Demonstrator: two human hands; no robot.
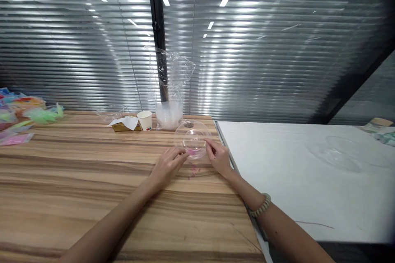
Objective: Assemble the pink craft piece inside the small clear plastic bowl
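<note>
A clear plastic bowl [180, 133] is on the wooden table near its right edge, with a patch of pink [191, 152] in its lower part. My left hand [169, 163] has its fingers bent against the bowl's lower left side, holding it. At the bowl's right side, my right hand [219, 157] is closed in a pinch, fingertips over the bowl's inner area. What lies between those fingertips is too small to make out. Small pink bits [193, 169] are scattered on the wood just in front of the bowl.
Behind stand a bagged stack of clear bowls [169, 115], a paper cup [145, 120], a small box with white paper [126, 123] and another clear bowl [110, 111]. Colourful bags [27, 110] lie far left. Clear plastic pieces [335, 158] rest on the white table [262, 164].
</note>
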